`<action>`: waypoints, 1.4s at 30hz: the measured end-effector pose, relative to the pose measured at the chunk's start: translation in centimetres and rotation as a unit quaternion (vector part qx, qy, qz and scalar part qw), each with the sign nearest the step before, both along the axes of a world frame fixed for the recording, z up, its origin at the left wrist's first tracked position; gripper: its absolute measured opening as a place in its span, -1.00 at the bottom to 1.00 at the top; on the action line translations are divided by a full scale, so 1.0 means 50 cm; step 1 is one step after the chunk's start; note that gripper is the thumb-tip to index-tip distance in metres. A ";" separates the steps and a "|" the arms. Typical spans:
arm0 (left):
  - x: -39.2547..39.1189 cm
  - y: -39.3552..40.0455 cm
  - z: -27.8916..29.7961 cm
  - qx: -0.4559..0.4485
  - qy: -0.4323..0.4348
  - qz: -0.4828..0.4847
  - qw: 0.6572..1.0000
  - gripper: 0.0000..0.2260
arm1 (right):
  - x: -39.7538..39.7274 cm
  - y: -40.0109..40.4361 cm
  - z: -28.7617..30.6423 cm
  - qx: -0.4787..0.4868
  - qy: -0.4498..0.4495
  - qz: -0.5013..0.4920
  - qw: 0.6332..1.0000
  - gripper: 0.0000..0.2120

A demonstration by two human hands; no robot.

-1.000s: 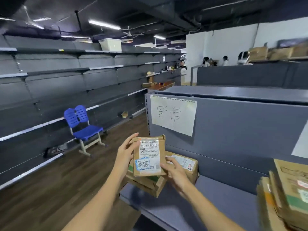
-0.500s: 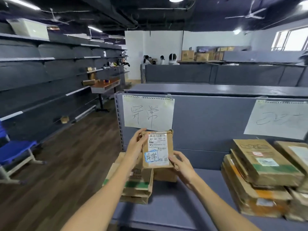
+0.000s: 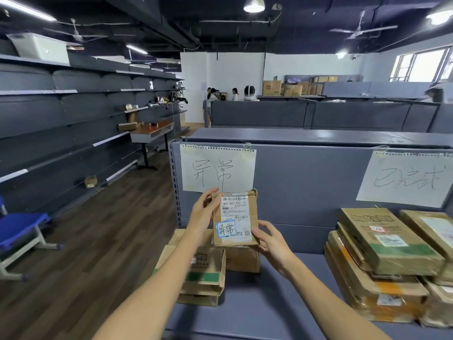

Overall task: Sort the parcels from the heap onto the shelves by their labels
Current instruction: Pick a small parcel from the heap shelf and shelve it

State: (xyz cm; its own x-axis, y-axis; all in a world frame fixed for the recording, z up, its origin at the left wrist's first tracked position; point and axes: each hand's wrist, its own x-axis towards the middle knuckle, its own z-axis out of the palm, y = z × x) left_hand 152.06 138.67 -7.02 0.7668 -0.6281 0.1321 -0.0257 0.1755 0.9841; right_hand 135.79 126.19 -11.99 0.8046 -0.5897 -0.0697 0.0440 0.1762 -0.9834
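While it stands upright in the air above the near shelf, the small brown parcel [image 3: 235, 219] is held between both hands with its white shipping label facing the camera. The left hand [image 3: 204, 212] grips its upper left edge, thumb on the front face and fingers curled behind, so the parcel lies just to the right of that palm. The right hand [image 3: 272, 244] holds the lower right corner from below, thumb pressed on the front near the printed code square, so the parcel sits up and to the left of that hand. A blue-bordered sticker with handwritten characters [image 3: 226, 229] sits on the lower left of the label.

Directly behind the parcel's top edge hangs a white paper sign [image 3: 218, 168] taped to the grey back panel [image 3: 306, 192], bearing handwritten characters like those on the sticker. Below the hands, a short stack of cardboard parcels [image 3: 203, 273] rests at the left end of the grey shelf [image 3: 269, 303]. A second paper sign [image 3: 407, 179] hangs further right, above a taller heap of flat parcels [image 3: 382, 261]. Across the wood floor [image 3: 103, 236], long grey wall shelving [image 3: 61, 123] runs along the left, with a blue chair [image 3: 22, 229] beside it.
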 end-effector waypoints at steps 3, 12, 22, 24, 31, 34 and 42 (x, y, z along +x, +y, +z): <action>0.001 -0.007 -0.013 0.005 -0.026 0.015 1.000 -0.80 | -0.005 -0.006 -0.009 -0.019 0.016 0.010 1.000 -0.76; -0.004 -0.028 -0.161 0.210 -0.162 -0.019 0.964 -0.85 | -0.044 0.026 -0.153 -0.132 0.150 -0.095 0.975 -0.78; 0.003 -0.030 -0.249 0.407 -0.404 -0.050 0.818 -0.52 | -0.070 0.098 -0.269 -0.196 0.249 -0.208 0.925 -0.71; 0.003 -0.033 -0.240 0.421 -0.410 -0.044 0.808 -0.52 | -0.069 0.103 -0.262 -0.203 0.244 -0.215 0.924 -0.70; 0.013 -0.037 -0.255 0.521 -0.471 -0.102 0.705 -0.40 | -0.099 0.114 -0.303 -0.219 0.328 -0.192 0.899 -0.69; 0.022 -0.031 -0.275 0.535 -0.465 -0.090 0.700 -0.40 | -0.073 0.103 -0.298 -0.223 0.376 -0.188 0.880 -0.65; 0.028 -0.032 -0.291 0.513 -0.481 -0.073 0.707 -0.47 | -0.026 0.112 -0.294 -0.235 0.386 -0.174 0.875 -0.62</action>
State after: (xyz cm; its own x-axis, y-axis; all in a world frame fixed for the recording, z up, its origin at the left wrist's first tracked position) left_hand 153.45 137.07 -21.55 0.5484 -0.8355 -0.0345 -0.8260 -0.5476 0.1338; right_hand 134.48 131.79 -26.70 0.3915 -0.8989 -0.1967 -0.6940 -0.1481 -0.7046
